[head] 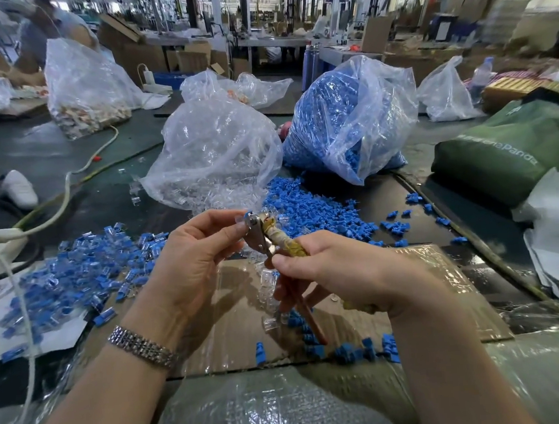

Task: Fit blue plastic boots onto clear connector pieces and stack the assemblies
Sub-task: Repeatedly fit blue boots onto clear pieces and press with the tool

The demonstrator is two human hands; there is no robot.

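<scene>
Bubble wrap point(270, 410) lies nearest me, and above it my right hand point(336, 274) is wrapped around taped pliers point(273, 235) while my left hand point(194, 252) pinches a clear connector point(242, 218) with a blue boot point(249, 213) at the pliers' tip. Finished assemblies point(85, 270) are heaped left on the surface point(419, 221), loose boots point(307, 206) spill from a bag point(344, 116) ahead, and a clear bag point(213, 156) holds connectors. Only "Panda" reads on the green bag point(507, 147); its other letters are blurred.

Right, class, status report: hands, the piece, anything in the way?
Left hand pinching piece at tool tip. Right hand gripping tool. Nothing blocking.
</scene>
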